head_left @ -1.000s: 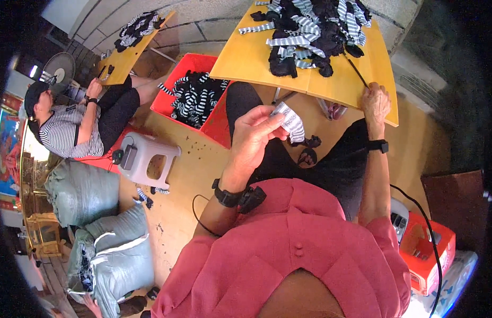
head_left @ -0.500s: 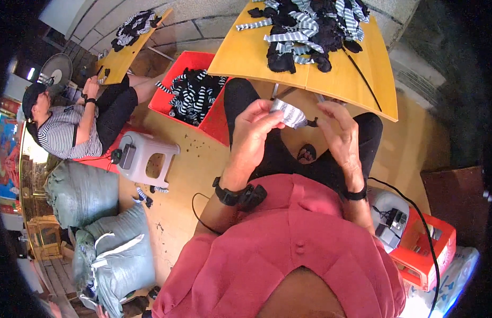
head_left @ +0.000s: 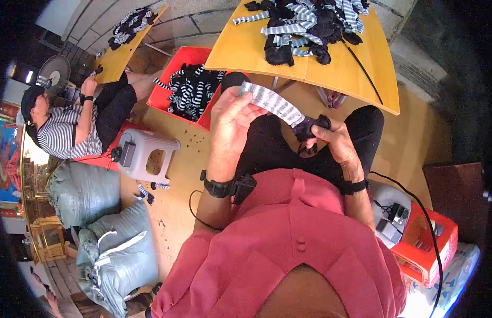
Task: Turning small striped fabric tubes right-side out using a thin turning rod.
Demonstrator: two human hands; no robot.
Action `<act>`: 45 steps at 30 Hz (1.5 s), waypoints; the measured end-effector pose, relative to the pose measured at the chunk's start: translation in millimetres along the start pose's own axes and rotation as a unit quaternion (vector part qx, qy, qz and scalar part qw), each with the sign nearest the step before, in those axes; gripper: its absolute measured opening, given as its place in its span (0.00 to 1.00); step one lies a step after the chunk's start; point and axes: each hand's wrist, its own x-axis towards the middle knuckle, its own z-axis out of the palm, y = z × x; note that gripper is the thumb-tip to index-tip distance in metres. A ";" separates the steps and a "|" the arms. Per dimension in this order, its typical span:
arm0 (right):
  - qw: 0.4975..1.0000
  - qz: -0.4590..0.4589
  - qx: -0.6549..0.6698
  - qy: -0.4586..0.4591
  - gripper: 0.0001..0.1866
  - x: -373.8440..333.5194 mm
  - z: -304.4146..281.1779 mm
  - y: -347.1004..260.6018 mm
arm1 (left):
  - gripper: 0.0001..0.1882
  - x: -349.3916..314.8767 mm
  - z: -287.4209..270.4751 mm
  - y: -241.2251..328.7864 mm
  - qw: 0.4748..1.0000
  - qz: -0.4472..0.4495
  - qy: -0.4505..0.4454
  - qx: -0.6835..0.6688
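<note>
A grey-and-white striped sock [head_left: 276, 104] with a bunched black end stretches between my hands above my lap. My left hand [head_left: 229, 119] pinches its pale striped end between thumb and fingers. At the other end, my right hand [head_left: 339, 140] is closed on the black part. Beyond my knees, a pile of similar black and striped knit pieces [head_left: 304, 32] covers part of the yellow table [head_left: 240, 55]. A thin black rod [head_left: 364, 74] lies on the table's right side.
A red bin [head_left: 160, 100] of striped pieces stands left of the table. Further left, a person [head_left: 71, 124] sits near another table [head_left: 121, 58]. A grey stool [head_left: 150, 153] and stuffed sacks [head_left: 121, 254] are on the left. A red crate [head_left: 442, 238] and black cable [head_left: 423, 217] are at right.
My hands have moved apart and the sock is now drawn out lengthwise. My left hand went left, and my right hand has closed on the black end, lower than before.
</note>
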 end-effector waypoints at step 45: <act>0.987 -0.121 -0.009 0.104 0.05 -30.2 55.0 -30.7 | 0.07 -25.0 24.7 -45.2 0.980 -0.078 -0.047 0.177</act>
